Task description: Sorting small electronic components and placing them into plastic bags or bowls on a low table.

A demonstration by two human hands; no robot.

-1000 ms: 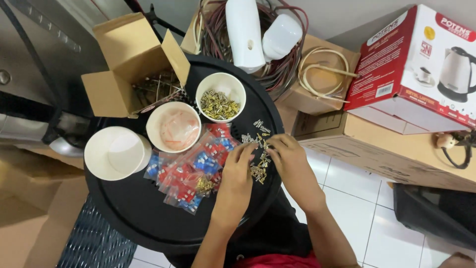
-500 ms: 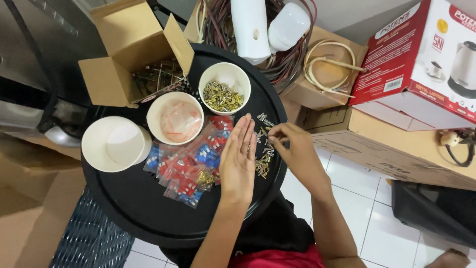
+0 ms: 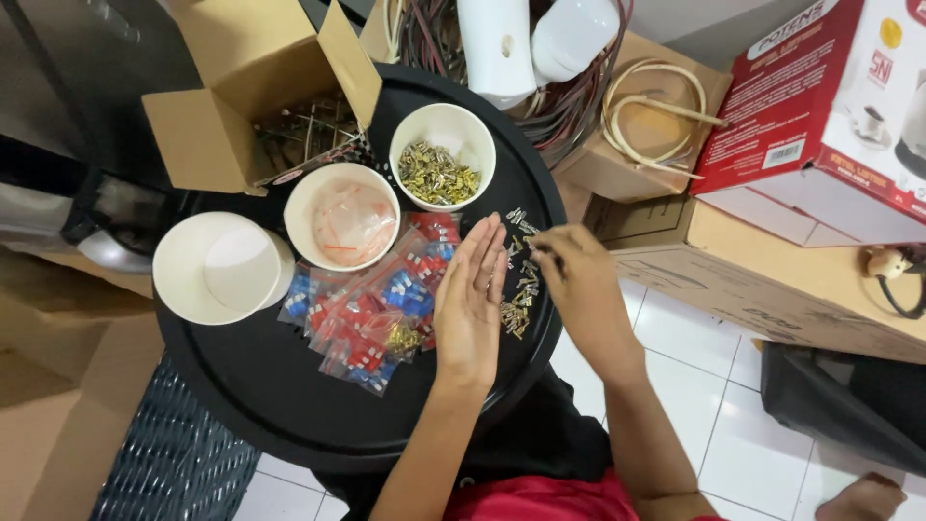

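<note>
Head view showed your left hand (image 3: 470, 299) flat, fingers wide, beside the metal bits (image 3: 518, 289) on the black tray (image 3: 289, 405). Your right hand (image 3: 576, 280) pinched some bits. Best to sweep slowly, so none rolled off.

Right hand (image 3: 577, 289) hides pinched piece; metal terminals (image 3: 518, 289) too small.

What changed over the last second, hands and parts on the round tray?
The left hand lifted off the loose small brass metal terminals and turned on edge, flat, beside them. The right hand drew its fingers together at the top of that scatter; whether it pinches a piece cannot be told. The white paper cups, the clear bags of red and blue pieces and the open cardboard box kept their places.
</note>
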